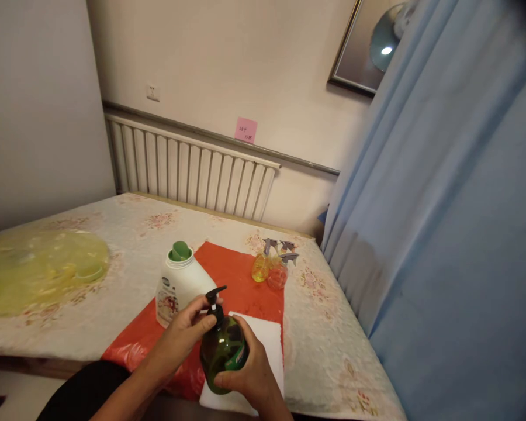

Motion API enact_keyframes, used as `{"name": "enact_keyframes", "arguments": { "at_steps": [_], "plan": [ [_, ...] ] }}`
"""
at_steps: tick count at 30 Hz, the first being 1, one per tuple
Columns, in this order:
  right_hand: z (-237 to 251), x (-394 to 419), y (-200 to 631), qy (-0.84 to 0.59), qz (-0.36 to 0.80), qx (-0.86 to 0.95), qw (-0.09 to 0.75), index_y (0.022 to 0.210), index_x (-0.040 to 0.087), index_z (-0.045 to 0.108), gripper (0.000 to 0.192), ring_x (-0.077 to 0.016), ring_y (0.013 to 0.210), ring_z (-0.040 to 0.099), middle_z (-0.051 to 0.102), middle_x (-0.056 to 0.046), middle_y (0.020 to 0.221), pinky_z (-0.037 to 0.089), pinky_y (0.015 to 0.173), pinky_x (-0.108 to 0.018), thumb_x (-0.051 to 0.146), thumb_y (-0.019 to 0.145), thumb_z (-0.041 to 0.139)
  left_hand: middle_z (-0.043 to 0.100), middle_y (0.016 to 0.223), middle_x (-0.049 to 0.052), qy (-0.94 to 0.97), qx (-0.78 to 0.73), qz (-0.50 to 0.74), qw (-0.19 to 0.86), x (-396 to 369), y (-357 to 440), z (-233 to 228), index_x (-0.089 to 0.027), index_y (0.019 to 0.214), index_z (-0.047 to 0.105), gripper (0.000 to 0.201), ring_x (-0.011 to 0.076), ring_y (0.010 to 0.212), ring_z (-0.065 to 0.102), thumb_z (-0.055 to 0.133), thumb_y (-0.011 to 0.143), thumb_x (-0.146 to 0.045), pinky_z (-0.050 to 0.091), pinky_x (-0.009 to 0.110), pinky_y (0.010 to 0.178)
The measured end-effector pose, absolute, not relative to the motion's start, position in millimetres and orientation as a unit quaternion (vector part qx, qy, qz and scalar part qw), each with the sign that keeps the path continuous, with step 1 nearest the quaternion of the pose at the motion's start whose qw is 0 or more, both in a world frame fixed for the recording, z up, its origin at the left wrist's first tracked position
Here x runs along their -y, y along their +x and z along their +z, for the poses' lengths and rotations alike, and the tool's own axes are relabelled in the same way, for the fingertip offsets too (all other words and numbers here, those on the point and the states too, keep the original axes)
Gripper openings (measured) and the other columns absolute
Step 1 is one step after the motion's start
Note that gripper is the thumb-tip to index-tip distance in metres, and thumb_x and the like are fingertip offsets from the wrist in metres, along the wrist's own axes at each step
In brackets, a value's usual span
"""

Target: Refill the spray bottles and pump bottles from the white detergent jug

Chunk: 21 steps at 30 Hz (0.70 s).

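Observation:
A dark green pump bottle [222, 346] with a black pump head [214, 297] is held slightly tilted above a white cloth [269, 345]. My left hand [193, 323] is closed around the pump's collar at the bottle's neck. Lower down, my right hand [255, 369] grips the bottle's body, partly covering a green label. Just beyond my left hand stands a large white jug [184, 286], its mouth uncapped. A green cup-like piece [180, 251] sits in that mouth.
Under these lies a red plastic sheet [232, 272] on a flowered bed cover [328, 327]. Several small spray bottles [277, 275] stand at its far right. Yellow plastic [39, 263] spreads on the left. A blue curtain [425, 193] hangs along the right, a radiator [188, 166] behind.

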State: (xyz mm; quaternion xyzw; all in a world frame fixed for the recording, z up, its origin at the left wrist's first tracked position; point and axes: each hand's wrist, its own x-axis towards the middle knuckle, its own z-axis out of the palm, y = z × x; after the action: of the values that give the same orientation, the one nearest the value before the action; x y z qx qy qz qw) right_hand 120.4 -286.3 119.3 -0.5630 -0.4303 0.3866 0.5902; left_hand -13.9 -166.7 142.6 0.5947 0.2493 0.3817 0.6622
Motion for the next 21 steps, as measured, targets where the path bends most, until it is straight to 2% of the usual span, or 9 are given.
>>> {"name": "enact_keyframes", "arguments": {
  "at_steps": [3, 8, 14, 21],
  "plan": [
    [117.6, 285.9, 120.3, -0.565, 0.386, 0.43, 0.589, 0.123, 0.024, 0.058, 0.089, -0.0241, 0.097, 0.065, 0.07, 0.001, 0.106, 0.052, 0.085, -0.033, 0.0, 0.04, 0.081, 0.073, 0.096, 0.004, 0.587, -0.27, 0.381, 0.661, 166.5, -13.8, 141.9, -0.021, 0.104, 0.073, 0.038, 0.0257, 0.094, 0.064, 0.079, 0.068, -0.033, 0.048, 0.033, 0.085],
    [113.9, 285.7, 121.0, -0.57, 0.386, 0.424, 0.589, 0.123, 0.024, 0.058, 0.089, -0.0253, 0.099, 0.065, 0.07, 0.001, 0.105, 0.052, 0.087, -0.034, 0.001, 0.04, 0.08, 0.073, 0.103, 0.006, 0.603, -0.242, 0.353, 0.673, 165.5, -14.0, 141.8, -0.021, 0.113, 0.071, 0.039, 0.0264, 0.103, 0.062, 0.073, 0.076, -0.034, 0.047, 0.035, 0.092],
    [114.5, 286.7, 121.0, -0.559, 0.389, 0.425, 0.596, 0.122, 0.024, 0.059, 0.088, -0.0264, 0.102, 0.064, 0.07, 0.0, 0.106, 0.051, 0.088, -0.035, 0.002, 0.04, 0.081, 0.074, 0.099, 0.005, 0.595, -0.262, 0.373, 0.662, 166.5, -12.9, 143.0, -0.021, 0.108, 0.073, 0.041, 0.0268, 0.099, 0.063, 0.079, 0.069, -0.034, 0.048, 0.033, 0.088],
    [113.2, 286.2, 121.4, -0.558, 0.393, 0.417, 0.6, 0.122, 0.023, 0.059, 0.089, -0.0254, 0.097, 0.065, 0.07, 0.0, 0.106, 0.051, 0.085, -0.033, 0.001, 0.039, 0.081, 0.072, 0.113, 0.008, 0.609, -0.245, 0.344, 0.671, 164.6, -15.2, 137.6, -0.02, 0.116, 0.069, 0.045, 0.0266, 0.104, 0.064, 0.074, 0.076, -0.039, 0.049, 0.034, 0.091]
  ]
}}
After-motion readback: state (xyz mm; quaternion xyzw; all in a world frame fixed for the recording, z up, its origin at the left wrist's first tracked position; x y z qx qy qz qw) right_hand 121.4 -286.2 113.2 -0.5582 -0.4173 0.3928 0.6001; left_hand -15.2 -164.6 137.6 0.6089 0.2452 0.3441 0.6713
